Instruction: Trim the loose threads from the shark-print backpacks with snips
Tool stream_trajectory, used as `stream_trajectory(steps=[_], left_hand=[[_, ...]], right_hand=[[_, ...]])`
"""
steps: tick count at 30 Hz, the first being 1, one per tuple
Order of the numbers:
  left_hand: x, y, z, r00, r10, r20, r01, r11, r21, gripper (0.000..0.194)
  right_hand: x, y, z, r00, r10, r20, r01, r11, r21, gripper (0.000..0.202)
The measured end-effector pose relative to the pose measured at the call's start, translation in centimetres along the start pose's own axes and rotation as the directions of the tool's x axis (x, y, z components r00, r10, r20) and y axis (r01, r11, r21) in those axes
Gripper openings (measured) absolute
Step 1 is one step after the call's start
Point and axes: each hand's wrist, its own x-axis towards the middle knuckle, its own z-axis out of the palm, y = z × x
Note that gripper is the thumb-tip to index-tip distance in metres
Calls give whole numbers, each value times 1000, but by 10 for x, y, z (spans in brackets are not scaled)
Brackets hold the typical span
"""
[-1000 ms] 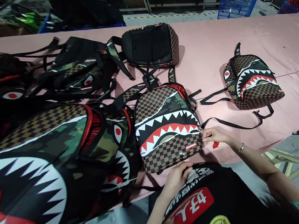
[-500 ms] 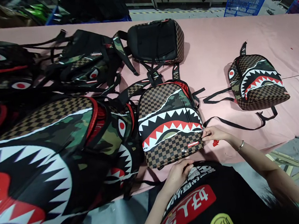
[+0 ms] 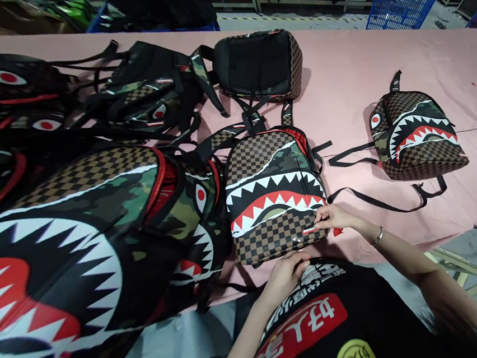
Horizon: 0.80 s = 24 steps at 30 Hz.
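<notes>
Shark-mouth backpack (image 3: 274,192): on the pink tabletop (image 3: 342,79), directly before the person, toothy front facing up.
Red label (image 3: 310,230): on the backpack's lower right corner.
Right hand (image 3: 330,218): thumb and fingertips pressed together at the label's right end; cannot tell whether anything is between them.
Left hand (image 3: 288,272): fingers curled beside the black shirt (image 3: 372,301), just below the backpack's bottom edge; its grip cannot be told.
Smaller backpack (image 3: 420,133): apart, to the right, straps trailing.
Large backpack (image 3: 71,240): left foreground, red lining showing.
</notes>
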Motion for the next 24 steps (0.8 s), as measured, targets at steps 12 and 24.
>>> stream_trajectory(steps=[12,24], left_hand=[[1,6,-5,1000,12,-18,-12,999,-32,23],[3,4,-10,990,-15,-139,12,1000,-21,25]], right_hand=[[-7,-8,11,990,88,-108,-86,996,29,27],[-9,-2,22,984,30,-174,-13,995,99,30]])
